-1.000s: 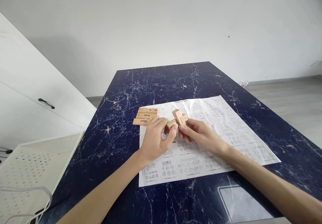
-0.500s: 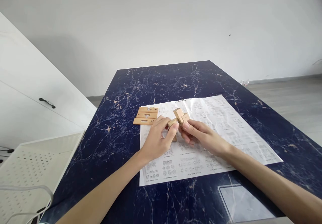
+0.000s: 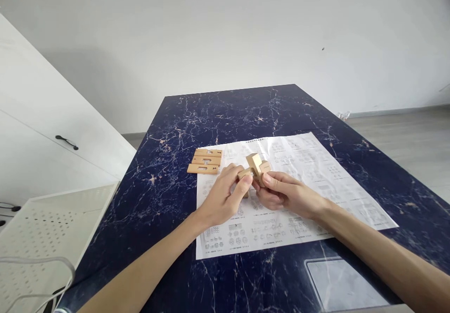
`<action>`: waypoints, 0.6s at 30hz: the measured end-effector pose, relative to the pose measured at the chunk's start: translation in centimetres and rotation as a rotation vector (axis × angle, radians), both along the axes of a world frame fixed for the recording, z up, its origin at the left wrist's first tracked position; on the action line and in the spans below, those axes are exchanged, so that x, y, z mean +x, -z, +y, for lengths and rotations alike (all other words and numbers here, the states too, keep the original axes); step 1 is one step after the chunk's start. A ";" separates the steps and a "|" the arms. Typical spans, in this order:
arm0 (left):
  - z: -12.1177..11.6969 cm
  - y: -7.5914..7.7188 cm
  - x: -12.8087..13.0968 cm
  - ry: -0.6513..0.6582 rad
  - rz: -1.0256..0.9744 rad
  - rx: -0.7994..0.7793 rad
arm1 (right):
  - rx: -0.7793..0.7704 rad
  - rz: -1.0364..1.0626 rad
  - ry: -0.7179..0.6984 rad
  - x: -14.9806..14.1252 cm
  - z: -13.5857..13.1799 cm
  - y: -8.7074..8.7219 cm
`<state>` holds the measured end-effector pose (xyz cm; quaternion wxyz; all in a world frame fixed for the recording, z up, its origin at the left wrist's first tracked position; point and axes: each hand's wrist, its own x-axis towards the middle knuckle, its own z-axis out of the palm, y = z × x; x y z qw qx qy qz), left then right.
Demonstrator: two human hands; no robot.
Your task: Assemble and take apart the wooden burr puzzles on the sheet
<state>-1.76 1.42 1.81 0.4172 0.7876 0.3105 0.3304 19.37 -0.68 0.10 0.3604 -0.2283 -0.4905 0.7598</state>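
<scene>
Both hands grip a small wooden puzzle assembly [image 3: 256, 167] of crossed light-wood blocks, held just above a white instruction sheet [image 3: 309, 172]. My left hand [image 3: 225, 198] pinches its left end, thumb pressed on a block. My right hand [image 3: 286, 193] is closed on its right side from below. Three flat wooden pieces [image 3: 206, 160] with slots lie side by side on the table, left of the sheet's far corner.
The sheet lies on a dark blue marbled table [image 3: 228, 111]. A white perforated tray [image 3: 42, 238] with a white cable stands at the lower left. A white cabinet with a black handle [image 3: 66, 141] is at left. A pale rectangle [image 3: 346, 287] lies near the front edge.
The assembly and both hands have shifted slightly right and toward me; the crossed blocks have turned a little in the grip. The flat pieces have not moved.
</scene>
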 end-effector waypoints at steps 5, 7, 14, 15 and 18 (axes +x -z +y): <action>0.1 0.2 0.0 0.036 -0.011 -0.028 | -0.019 0.082 -0.077 0.1 0.0 0.4; 0.1 0.4 0.0 0.045 -0.036 -0.066 | -0.028 0.144 -0.126 -0.1 -0.1 0.4; 0.2 0.8 0.2 -0.019 -0.075 -0.073 | -0.029 0.154 -0.094 -0.3 -0.4 -0.1; 0.2 0.8 0.3 -0.024 -0.070 -0.065 | -0.022 0.126 -0.083 -0.2 -0.4 -0.2; 0.3 0.9 0.4 -0.079 -0.064 -0.057 | 0.002 0.047 -0.073 0.0 -0.5 -0.6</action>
